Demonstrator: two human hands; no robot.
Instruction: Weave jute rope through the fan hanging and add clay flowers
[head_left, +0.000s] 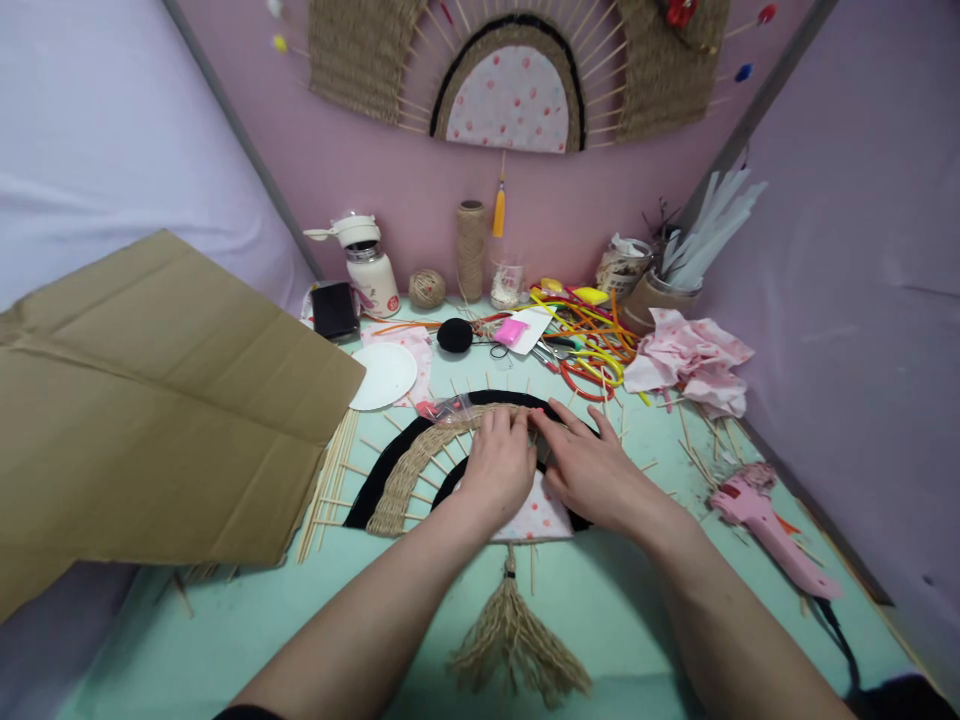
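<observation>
A half-round woven wall hanging (405, 478) lies on the table, with a twine band, black bands, thin sticks and a dotted cloth centre. My left hand (499, 465) rests on its upper middle, fingers together and bent down at the twine band. My right hand (592, 465) lies beside it with fingers stretched and spread over the band and black edge. A tiny pink piece (535, 412) shows between the two hands' fingertips; whether it is pinched is hidden. Left of the hands, a small clear plastic bag (450, 409) lies on the band. A twine tassel (517, 640) hangs below.
Cardboard (165, 420) covers the left side, near loose sticks (330, 480). At right lie a pink glue gun (772, 530) with a cord and crumpled cloth (690, 360). Scissors (589, 380), pipe cleaners (585, 325), a twine spool (471, 250) and a bottle (373, 275) line the back.
</observation>
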